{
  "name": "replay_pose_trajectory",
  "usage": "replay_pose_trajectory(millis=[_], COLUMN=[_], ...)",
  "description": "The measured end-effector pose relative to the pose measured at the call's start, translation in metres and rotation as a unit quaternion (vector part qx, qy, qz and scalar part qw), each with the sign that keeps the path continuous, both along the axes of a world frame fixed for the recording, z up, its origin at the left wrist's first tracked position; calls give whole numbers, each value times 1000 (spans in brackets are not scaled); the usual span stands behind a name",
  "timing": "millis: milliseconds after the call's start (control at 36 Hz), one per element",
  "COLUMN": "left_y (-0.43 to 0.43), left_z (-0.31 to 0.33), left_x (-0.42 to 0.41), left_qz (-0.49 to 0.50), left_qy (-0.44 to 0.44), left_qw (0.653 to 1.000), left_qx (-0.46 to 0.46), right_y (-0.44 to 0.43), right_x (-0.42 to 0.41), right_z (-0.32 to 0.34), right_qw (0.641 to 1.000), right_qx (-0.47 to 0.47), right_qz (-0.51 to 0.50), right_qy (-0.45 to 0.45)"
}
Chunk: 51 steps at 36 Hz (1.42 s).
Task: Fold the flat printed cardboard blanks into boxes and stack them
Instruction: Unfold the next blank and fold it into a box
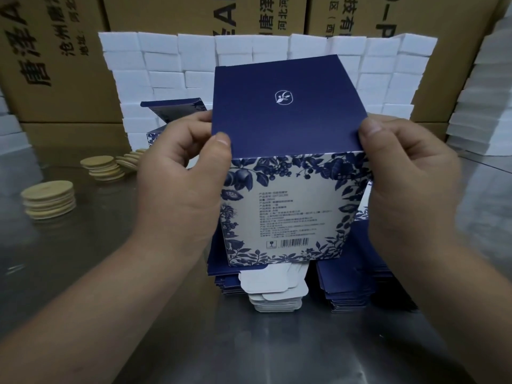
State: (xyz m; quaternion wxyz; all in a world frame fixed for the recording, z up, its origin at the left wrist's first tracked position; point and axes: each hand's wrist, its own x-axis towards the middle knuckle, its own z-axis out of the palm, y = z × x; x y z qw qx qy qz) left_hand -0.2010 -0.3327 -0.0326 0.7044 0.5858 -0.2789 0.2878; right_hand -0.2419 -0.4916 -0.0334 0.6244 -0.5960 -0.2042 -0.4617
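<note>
Here, left hand (180,173) and right hand (410,176) curl fingers (221,141) round the navy cardboard box (288,120).

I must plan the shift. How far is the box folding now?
Done: one folded box, its flap open, stands behind the left hand. In hand: the left hand and right hand pinch the blue top panel of a second box, already squared up. Left: thick piles of flat blanks lie under it, so most work remains.

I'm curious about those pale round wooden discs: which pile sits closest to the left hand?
The slanting pile of pale round wooden discs right beside the left hand; the two other piles lie farther left.
</note>
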Motion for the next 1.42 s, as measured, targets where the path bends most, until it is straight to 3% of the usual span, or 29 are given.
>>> replay_pose_trajectory(millis=[222, 417, 583, 695, 833, 1028, 1417], left_y=[2, 2, 3, 6, 8, 10, -2], left_z=[-2, -1, 0, -5, -6, -5, -5], left_x=[5, 3, -1, 0, 3, -3, -14], left_qz=[-28, -16, 57, 152, 226, 228, 154], left_qy=[22, 9, -56, -132, -297, -318, -242], left_qw=[997, 999, 996, 972, 907, 883, 933], left_qx=[-67, -29, 38, 124, 193, 260, 216], right_y=[-2, 0, -2, 1, 1, -2, 3], right_x=[1, 0, -2, -2, -3, -2, -7], right_z=[-1, 1, 0, -1, -4, -2, -1], right_qw=[999, 997, 999, 996, 982, 945, 947], right_qx=[39, 76, 9, -25, -86, -222, -267], right_qz=[-10, 6, -47, -81, -155, -216, -175], right_qy=[26, 7, -2, -30, -61, -103, -44])
